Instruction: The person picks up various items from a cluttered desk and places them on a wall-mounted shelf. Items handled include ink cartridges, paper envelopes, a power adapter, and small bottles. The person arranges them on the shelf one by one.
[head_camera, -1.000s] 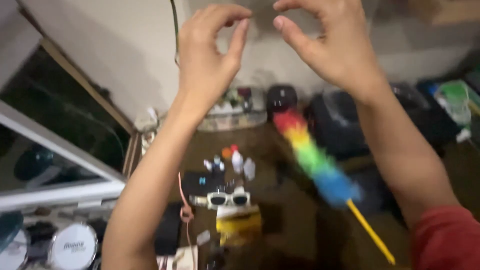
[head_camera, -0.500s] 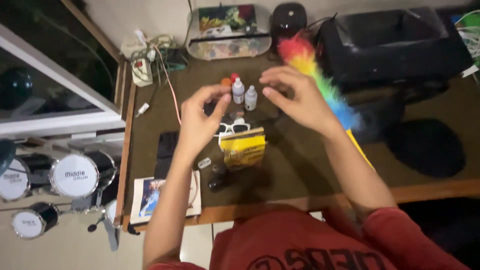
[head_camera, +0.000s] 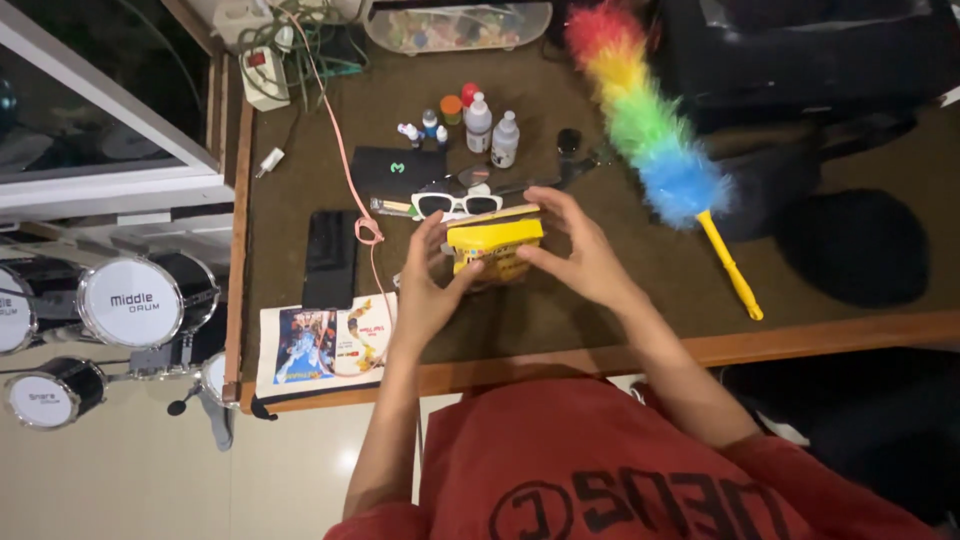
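Observation:
A small yellow box (head_camera: 495, 245) sits low over the brown desk (head_camera: 640, 310), held between both of my hands. My left hand (head_camera: 428, 285) grips its left side and my right hand (head_camera: 575, 255) wraps its right side. White-framed sunglasses (head_camera: 457, 204) lie just behind the box. Beyond them stand several small dropper bottles (head_camera: 480, 125) with coloured caps.
A rainbow feather duster (head_camera: 655, 140) with a yellow handle lies to the right. A black phone (head_camera: 330, 258), a black case (head_camera: 397, 172), a pink cable (head_camera: 345, 170) and a printed booklet (head_camera: 325, 345) lie to the left. Toy drums (head_camera: 130, 300) stand off the desk's left edge.
My hands came down from high in the air to the desk and closed on the yellow box. The view tilted down toward the desk and my red shirt.

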